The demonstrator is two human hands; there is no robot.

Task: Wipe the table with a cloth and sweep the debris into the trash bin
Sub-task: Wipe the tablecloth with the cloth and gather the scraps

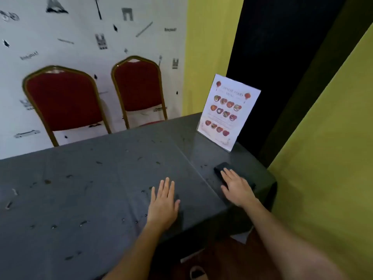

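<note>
1. Right hand [237,187]: the fingers are straight and close together, and the palm is flat on the dark folded cloth [221,167]. There is no curl and no pinch. We read this as a pressing hold, so the cloth drags evenly when pushed.
2. The cloth lies at the right end of the table [90,199], near the front corner. Its far edge shows beyond the fingertips.
3. Left hand [163,203]: the fingers are straight and slightly spread, flat on the dark table covering, and hold nothing. This is likely a brace that pins the covering so it does not bunch under a wipe.
4. Debris [47,181]: small scraps are scattered over most of the surface, many toward the left. In our judgement the wiping has hardly begun.
5. The menu stand [228,112] is upright at the far right corner, apart from the cloth. A leftward sweep would avoid it.
6. Two red chairs [64,102] stand at the far side against the printed wall.
7. Trash bin: we cannot identify one. A blurred looped object [196,271] on the floor below the near edge may be a bag, but we cannot tell.
</note>
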